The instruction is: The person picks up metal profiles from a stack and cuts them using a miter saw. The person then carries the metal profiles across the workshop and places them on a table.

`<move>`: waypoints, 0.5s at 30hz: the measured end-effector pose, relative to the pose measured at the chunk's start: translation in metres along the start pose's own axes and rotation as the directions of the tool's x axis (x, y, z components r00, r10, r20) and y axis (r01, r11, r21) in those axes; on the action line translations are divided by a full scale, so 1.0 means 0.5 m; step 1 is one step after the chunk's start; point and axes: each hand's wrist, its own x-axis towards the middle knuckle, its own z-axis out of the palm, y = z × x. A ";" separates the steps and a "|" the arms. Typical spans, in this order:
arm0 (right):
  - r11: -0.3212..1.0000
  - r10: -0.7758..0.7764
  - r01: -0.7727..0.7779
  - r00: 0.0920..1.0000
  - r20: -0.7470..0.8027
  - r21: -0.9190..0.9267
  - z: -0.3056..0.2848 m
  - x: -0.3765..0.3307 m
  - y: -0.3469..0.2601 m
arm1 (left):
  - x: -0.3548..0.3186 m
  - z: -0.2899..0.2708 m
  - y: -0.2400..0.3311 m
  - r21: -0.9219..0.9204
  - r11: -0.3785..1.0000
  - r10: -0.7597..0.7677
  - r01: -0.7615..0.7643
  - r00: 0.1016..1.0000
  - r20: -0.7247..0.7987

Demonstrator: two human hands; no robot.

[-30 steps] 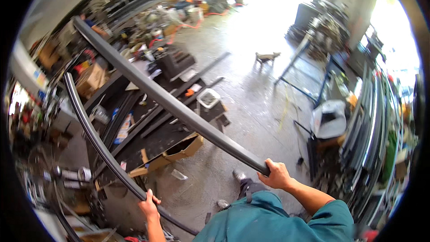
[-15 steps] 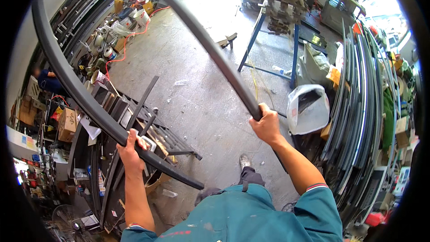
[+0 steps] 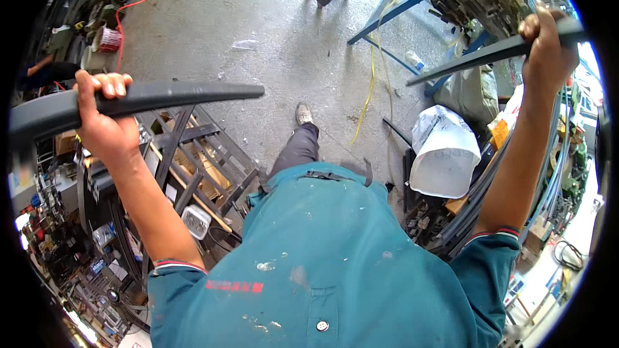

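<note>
My left hand (image 3: 109,119) is closed around a thick dark grey bar (image 3: 193,92), whose end points inward over the floor. On the other side, raised high, my right hand (image 3: 548,48) grips another dark length of bar (image 3: 474,61). That one also has an end pointing inward, near the blue stand. Both lengths run outward past the picture's edges, so I cannot tell whether they are joined. Both arms are spread wide, and the bars are held clear of the floor.
A dark metal rack (image 3: 213,135) with slats lies below my left arm. A blue-legged stand (image 3: 387,19) carries machinery at the far right. Beside it are a white bin lined with a bag (image 3: 445,161) and bundled long profiles (image 3: 477,219). An orange cord (image 3: 120,22) crosses the left.
Both hands have risen and spread apart, each keeping hold of its bar. The bars have swung outward, and the view has tipped down toward my shirt.
</note>
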 end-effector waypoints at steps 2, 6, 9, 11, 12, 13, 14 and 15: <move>0.994 0.007 -0.004 1.000 -0.028 0.107 0.030 0.076 0.090 | 0.125 0.025 -0.062 -0.013 1.000 -0.022 0.022 0.999 -0.036; 0.997 0.068 -0.065 0.996 -0.056 0.051 0.154 0.123 0.189 | 0.355 0.089 -0.167 0.139 0.990 0.024 -0.021 1.000 -0.020; 0.985 0.170 -0.168 0.980 -0.107 0.029 0.242 0.200 0.291 | 0.591 0.110 -0.268 0.156 0.986 -0.052 0.053 0.999 -0.014; 0.970 0.243 -0.241 0.962 -0.126 0.033 0.325 0.244 0.380 | 0.737 0.081 -0.363 0.137 0.980 -0.135 0.147 0.986 -0.094; 0.965 0.264 -0.261 0.959 -0.102 0.036 0.371 0.281 0.428 | 0.812 0.057 -0.410 0.125 0.973 -0.175 0.192 0.975 -0.136; 0.953 0.301 -0.297 0.951 -0.076 0.061 0.428 0.315 0.463 | 0.880 0.004 -0.465 0.135 0.957 -0.236 0.256 0.960 -0.149; 0.942 0.335 -0.336 0.941 -0.055 -0.010 0.478 0.349 0.514 | 0.923 0.000 -0.507 0.162 0.948 -0.253 0.274 0.958 -0.137; 0.932 0.356 -0.358 0.934 -0.034 -0.065 0.536 0.399 0.563 | 0.972 -0.020 -0.542 0.164 0.943 -0.251 0.288 0.944 -0.214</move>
